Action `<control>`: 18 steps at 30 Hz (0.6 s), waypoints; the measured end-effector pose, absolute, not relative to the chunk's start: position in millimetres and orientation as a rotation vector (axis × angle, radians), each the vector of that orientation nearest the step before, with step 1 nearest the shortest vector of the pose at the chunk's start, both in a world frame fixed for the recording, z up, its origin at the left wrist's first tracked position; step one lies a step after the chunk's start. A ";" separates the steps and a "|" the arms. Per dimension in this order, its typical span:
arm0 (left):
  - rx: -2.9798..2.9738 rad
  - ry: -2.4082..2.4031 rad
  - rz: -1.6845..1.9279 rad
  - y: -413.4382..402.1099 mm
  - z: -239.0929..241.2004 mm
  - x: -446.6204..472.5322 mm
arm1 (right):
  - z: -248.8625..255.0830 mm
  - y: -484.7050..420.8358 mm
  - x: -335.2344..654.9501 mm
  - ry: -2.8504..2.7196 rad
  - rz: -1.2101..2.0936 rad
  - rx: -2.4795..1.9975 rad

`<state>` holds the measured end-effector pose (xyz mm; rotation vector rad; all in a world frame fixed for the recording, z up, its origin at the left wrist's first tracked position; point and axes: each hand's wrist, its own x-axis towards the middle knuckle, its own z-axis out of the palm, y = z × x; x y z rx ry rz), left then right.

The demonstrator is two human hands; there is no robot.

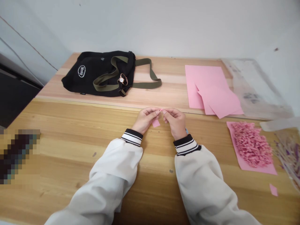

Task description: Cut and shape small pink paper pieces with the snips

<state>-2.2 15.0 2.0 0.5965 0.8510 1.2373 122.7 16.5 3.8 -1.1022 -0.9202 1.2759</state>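
Note:
My left hand (147, 118) and my right hand (174, 120) meet fingertip to fingertip above the middle of the wooden table. Between their pinched thumbs and forefingers is a small twisted bit of pink paper (161, 110), held from both sides. A small flat pink paper piece (156, 123) shows just below my left fingers; whether it is joined to the twisted bit I cannot tell. The fingers hide most of what they grip. Off to the right, a heap of small curled pink paper bits (253, 145) lies on a pink sheet (239, 163).
A black bag (93, 73) with olive straps and a watch (122, 80) on it lies at the back left. Pink sheets (206, 81) overlap at the back right beside clear plastic (255, 90). A pink scrap (273, 189) sits near the right edge. A blurred-out object (17, 156) is at left.

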 end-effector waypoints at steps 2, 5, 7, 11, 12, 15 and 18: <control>0.594 0.844 1.237 15.1 2.5 -2.2 | 4.4 16.5 122.5 -0.905 1.279 -1.101; 0.583 0.834 1.236 15.0 4.2 -2.4 | 4.3 16.4 122.3 -0.893 1.290 -1.093; 0.567 0.828 1.238 14.9 5.5 -2.5 | 3.8 16.4 122.3 -0.897 1.293 -1.090; 0.559 0.833 1.230 14.9 6.3 -2.8 | 3.6 16.5 122.6 -0.904 1.288 -1.099; 0.559 0.832 1.230 15.0 6.1 -2.9 | 3.8 16.5 122.8 -0.903 1.289 -1.101; 0.555 0.825 1.230 15.0 5.7 -3.1 | 4.4 16.4 123.2 -0.895 1.293 -1.103; 0.558 0.831 1.236 14.6 5.9 -2.7 | 4.3 16.4 123.1 -0.887 1.287 -1.094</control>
